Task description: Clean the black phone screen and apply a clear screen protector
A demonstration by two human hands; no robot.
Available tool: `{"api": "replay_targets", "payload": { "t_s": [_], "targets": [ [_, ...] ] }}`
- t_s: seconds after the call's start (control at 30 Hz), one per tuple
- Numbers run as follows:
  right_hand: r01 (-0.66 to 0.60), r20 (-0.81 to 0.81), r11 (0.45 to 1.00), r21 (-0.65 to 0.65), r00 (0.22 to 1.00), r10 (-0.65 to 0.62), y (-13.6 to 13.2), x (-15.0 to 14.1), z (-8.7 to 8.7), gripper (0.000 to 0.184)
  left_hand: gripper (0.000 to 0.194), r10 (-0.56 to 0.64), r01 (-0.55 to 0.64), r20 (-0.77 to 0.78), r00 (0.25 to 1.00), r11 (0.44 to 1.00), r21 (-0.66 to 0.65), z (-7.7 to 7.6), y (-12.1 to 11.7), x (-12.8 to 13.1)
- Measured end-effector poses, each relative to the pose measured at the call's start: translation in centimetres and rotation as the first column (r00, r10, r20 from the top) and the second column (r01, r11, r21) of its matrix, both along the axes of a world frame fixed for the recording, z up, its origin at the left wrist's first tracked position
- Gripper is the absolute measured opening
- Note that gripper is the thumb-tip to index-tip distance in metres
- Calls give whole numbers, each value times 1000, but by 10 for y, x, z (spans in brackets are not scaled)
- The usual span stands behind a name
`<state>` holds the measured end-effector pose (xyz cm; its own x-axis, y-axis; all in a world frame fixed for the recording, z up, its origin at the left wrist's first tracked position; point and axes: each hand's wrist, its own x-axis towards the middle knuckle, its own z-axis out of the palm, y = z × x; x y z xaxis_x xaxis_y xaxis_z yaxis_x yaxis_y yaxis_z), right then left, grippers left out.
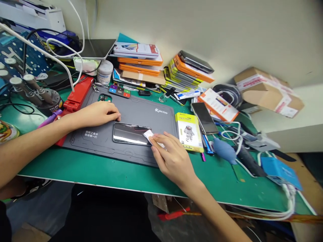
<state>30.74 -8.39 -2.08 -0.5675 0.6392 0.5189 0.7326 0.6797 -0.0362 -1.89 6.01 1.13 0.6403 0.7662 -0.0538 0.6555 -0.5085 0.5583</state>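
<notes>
A smartphone (130,133) with a dark, glossy screen lies face up on the grey work mat (141,112). My right hand (173,156) pinches a folded white wipe (148,133) at the phone's right end. The wipe touches the screen there, and part of it is hidden by my fingers. To the phone's upper left, my left hand (102,113) rests on the mat with its fingers curled together, and I see nothing in it.
Right of the mat are a yellow box (189,131), a second phone (204,117) and a blue air blower (224,150). Boxed stacks (141,64) stand along the wall. On the left are a red clamp-like tool (75,101), a screwdriver holder (47,101) and white cables (58,60).
</notes>
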Motion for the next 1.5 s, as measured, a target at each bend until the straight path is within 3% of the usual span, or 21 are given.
{"api": "replay_targets", "payload": {
  "t_s": [0.23,0.43,0.73,0.8,1.0,1.07,1.27,1.5],
  "targets": [
    [42,-83,987,-155,995,-55,37,-4,-3,34,39,-85,85,-28,996,996,-8,5,3,-3],
    [18,-108,984,-177,993,-37,35,-6,-4,37,28,-76,76,-6,997,996,-39,1,4,-4],
    [-111,3,967,-229,993,115,60,-75,13,39,31,-34,34,-6,999,999,-31,5,5,-5],
    [-108,-2,972,-209,994,110,60,-66,11,38,31,-23,23,-3,1000,999,-34,6,4,-5],
    [-39,-57,994,-98,998,34,49,0,-4,34,32,-9,8,-11,1000,997,-72,6,1,-2],
    [-32,-60,995,-99,998,26,48,2,-5,34,33,-14,13,-15,1000,997,-77,6,2,-2],
    [-99,-51,977,-189,995,91,58,-33,3,36,42,-16,15,-17,1000,998,-67,9,3,-3],
    [-33,-55,987,-160,998,25,46,16,-3,39,42,-30,29,-14,999,997,-67,6,5,-4]
  ]
}}
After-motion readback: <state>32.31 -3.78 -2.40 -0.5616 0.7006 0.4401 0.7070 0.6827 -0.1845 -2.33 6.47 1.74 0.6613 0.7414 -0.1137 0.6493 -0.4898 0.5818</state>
